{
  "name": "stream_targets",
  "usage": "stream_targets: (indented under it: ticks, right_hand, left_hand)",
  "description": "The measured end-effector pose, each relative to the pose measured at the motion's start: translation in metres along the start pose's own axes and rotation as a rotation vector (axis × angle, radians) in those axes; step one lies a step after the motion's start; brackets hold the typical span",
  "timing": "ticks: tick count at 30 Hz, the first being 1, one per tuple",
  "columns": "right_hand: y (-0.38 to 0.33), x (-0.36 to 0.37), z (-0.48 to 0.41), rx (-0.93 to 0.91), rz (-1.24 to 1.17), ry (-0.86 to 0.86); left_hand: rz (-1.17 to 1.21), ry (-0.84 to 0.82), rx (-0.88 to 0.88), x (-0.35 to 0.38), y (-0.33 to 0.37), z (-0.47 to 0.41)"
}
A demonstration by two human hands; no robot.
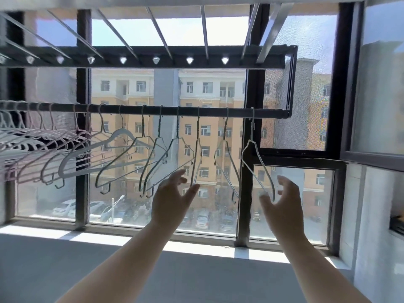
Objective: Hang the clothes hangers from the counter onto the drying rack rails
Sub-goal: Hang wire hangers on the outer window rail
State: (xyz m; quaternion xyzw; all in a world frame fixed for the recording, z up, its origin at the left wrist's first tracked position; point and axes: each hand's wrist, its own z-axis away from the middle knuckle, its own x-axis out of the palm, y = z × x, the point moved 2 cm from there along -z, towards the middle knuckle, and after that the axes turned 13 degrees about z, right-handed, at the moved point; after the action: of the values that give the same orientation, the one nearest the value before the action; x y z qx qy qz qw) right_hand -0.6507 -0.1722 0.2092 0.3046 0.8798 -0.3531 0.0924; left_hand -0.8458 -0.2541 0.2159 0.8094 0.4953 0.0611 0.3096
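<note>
Hangers hook along rail; none visible on counter. Left hand and right hand: fingers released, empty, right just beside end hanger. Task judged near complete, if not done

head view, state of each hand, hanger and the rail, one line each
dark metal rail, level, lined with hangers
rightmost silver wire hanger, hooked on the rail, tilted
other silver wire hangers, hooked on, spaced apart
white plastic hanger, hooked on
pink hangers, hooked on, bunched at left
left hand, open, holding nothing
right hand, open beside rightmost hanger's lower corner, contact unclear
</note>
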Motion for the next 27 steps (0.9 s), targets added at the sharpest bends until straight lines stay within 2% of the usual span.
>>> stream_targets:
  ticks: [2, 5, 8, 11, 13, 17, 22, 27]
  right_hand:
    - [-0.008, -0.007, 0.002, -0.019, -0.004, 0.038]
    - [-0.017, -0.011, 0.004, -0.04, 0.013, 0.095]
    - [-0.024, -0.007, 0.006, -0.051, 0.034, 0.08]
    - [-0.028, 0.001, 0.009, -0.058, 0.045, 0.009]
    - [-0.028, 0.006, 0.012, -0.059, 0.057, -0.017]
    - [-0.026, 0.012, 0.013, -0.037, 0.051, -0.016]
    - [-0.023, 0.019, 0.01, -0.047, 0.057, -0.014]
    - [-0.016, 0.025, 0.007, -0.029, 0.062, -0.018]
  left_hand:
    - [-0.072, 0.043, 0.102, -0.011, 0.003, 0.002]
    - [-0.201, 0.217, 0.274, -0.03, -0.002, 0.001]
    - [-0.261, 0.302, 0.164, -0.049, -0.017, -0.006]
    - [-0.285, 0.23, -0.017, -0.053, -0.03, -0.009]
    - [-0.31, 0.192, -0.068, -0.053, -0.035, -0.007]
    - [-0.395, 0.212, 0.03, -0.053, -0.045, -0.005]
    - [-0.425, 0.221, 0.016, -0.051, -0.048, -0.007]
    - [-0.465, 0.254, 0.09, -0.048, -0.047, -0.009]
